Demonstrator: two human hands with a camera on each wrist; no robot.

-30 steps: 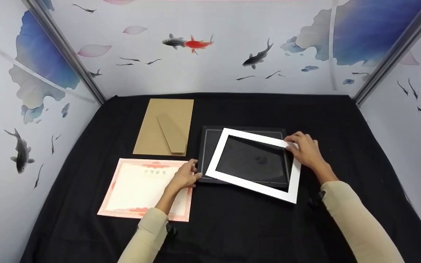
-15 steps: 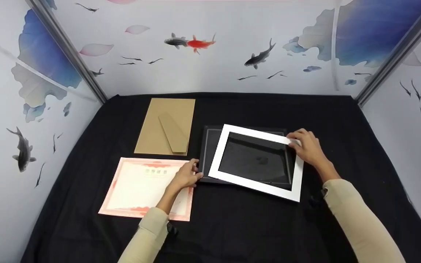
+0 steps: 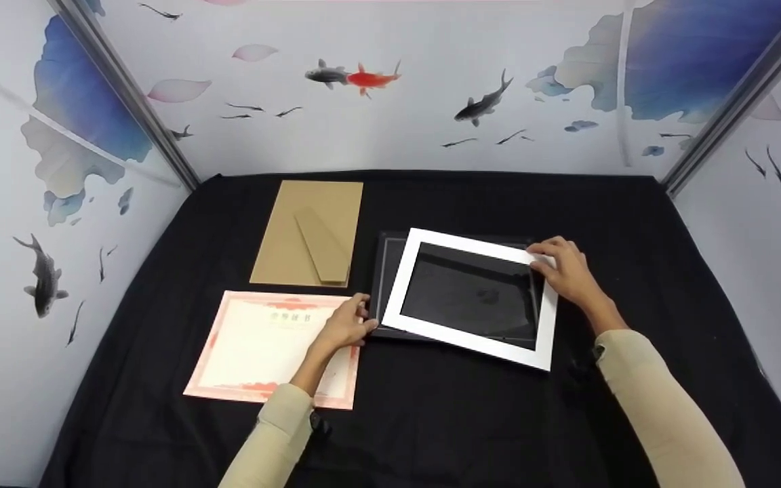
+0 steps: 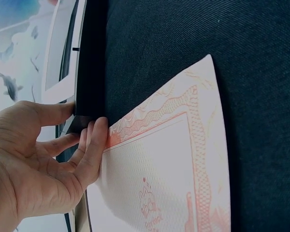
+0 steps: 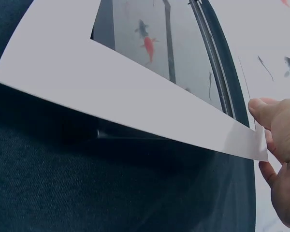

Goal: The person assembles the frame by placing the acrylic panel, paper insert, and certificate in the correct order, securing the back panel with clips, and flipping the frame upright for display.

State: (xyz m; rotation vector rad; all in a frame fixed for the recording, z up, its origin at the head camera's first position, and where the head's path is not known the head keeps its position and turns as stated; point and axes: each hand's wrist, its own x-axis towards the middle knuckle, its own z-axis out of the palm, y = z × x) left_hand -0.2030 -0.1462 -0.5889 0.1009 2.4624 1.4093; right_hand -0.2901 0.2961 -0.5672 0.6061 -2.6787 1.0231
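My right hand [image 3: 565,270] pinches the far right corner of a white picture mat [image 3: 475,344], thumb on one face and fingers on the other in the right wrist view. The mat lies askew over a black picture frame [image 3: 382,271], its near right corner sticking out past the frame's front edge. Glass in the frame reflects the painted wall in the right wrist view. With thumb and forefinger, my left hand [image 3: 346,325] grips the frame's near left corner. In the left wrist view its other fingers rest over the edge of a pink-bordered certificate [image 4: 150,159].
A brown backing board [image 3: 268,251] with a stand flap [image 3: 319,251] lies behind the certificate, left of the frame. Black cloth [image 3: 458,420] covers the table. White panels [image 3: 417,135] painted with fish enclose the back and both sides.
The mat has shifted slightly over the frame, first up and to the right, then a little back left, with my right hand. My left hand stays at the frame's corner.
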